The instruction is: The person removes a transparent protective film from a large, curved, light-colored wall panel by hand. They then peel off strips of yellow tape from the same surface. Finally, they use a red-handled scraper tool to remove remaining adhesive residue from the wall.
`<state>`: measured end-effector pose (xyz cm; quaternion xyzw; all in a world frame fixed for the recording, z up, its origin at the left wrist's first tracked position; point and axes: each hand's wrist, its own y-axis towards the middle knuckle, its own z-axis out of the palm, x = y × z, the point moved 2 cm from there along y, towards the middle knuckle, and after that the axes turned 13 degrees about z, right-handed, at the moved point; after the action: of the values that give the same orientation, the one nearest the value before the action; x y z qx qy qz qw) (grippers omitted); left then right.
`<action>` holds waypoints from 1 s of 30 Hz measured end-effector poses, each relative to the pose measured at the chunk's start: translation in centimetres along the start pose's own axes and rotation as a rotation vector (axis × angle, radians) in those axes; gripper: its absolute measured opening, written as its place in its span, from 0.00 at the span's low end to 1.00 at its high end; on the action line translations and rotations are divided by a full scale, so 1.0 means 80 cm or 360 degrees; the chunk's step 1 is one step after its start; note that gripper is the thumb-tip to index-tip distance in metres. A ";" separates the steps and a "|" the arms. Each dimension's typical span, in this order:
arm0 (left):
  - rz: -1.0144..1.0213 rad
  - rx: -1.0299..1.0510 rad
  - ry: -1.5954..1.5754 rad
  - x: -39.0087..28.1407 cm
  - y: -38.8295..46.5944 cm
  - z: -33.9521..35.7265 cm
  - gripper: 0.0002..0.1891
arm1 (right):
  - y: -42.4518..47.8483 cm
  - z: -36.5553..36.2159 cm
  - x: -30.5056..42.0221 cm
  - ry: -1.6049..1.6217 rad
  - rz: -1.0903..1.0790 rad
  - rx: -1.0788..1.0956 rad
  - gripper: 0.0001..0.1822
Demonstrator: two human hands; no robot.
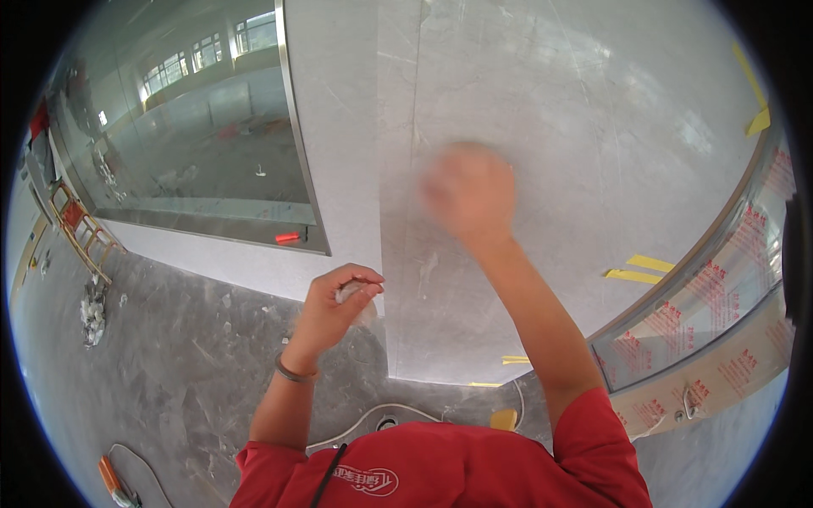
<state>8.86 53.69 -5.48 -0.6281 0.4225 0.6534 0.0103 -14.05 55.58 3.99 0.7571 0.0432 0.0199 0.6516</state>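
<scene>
Before me stands a grey wall panel (546,127) with a vertical seam and faint scratches. My right hand (470,190) is blurred in front of that panel; whether it touches the surface or holds anything is not clear. Lower and to the left, my left hand (346,298) is curled around some whitish, partly see-through material (348,291), near the panel's left corner edge. A bracelet circles my left wrist. Strips of yellow tape (635,275) stick to the panel's right side and its bottom edge.
A metal-framed window (322,235) at left has a red-handled tool (288,237) on its sill. A ladder (86,232) and crumpled scrap (93,314) stand beyond. On the floor lie a cable (362,419), a yellow block (503,419) and an orange tool (110,473). A film-covered door (730,374) is at right.
</scene>
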 end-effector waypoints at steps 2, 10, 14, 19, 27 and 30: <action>0.0017 0.0042 -0.0028 0.004 0.001 0.010 0.05 | 0.003 0.003 0.004 0.0000 -0.0043 0.0019 0.13; -0.0026 0.0086 -0.0074 0.023 0.010 0.022 0.05 | 0.005 0.009 -0.007 -0.0076 -0.0168 -0.0054 0.14; -0.0037 0.0045 -0.0128 0.027 0.011 0.018 0.05 | 0.003 0.002 0.005 -0.0019 -0.0083 0.0040 0.14; 0.0279 -0.0059 0.0303 0.018 0.034 0.018 0.09 | 0.000 0.010 0.004 -0.0114 -0.0153 0.0053 0.13; 0.1290 -0.0187 0.1444 -0.054 0.133 0.038 0.28 | -0.008 -0.011 -0.011 0.0350 0.0100 0.0137 0.13; 0.1462 -0.0073 0.1576 -0.062 0.159 0.055 0.26 | -0.008 -0.021 -0.009 0.0568 0.0215 0.0134 0.13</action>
<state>-0.62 50.57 4.89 -0.6102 0.5876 0.2354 -0.4765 -14.95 57.23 3.60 0.7694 0.1080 0.1958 0.5984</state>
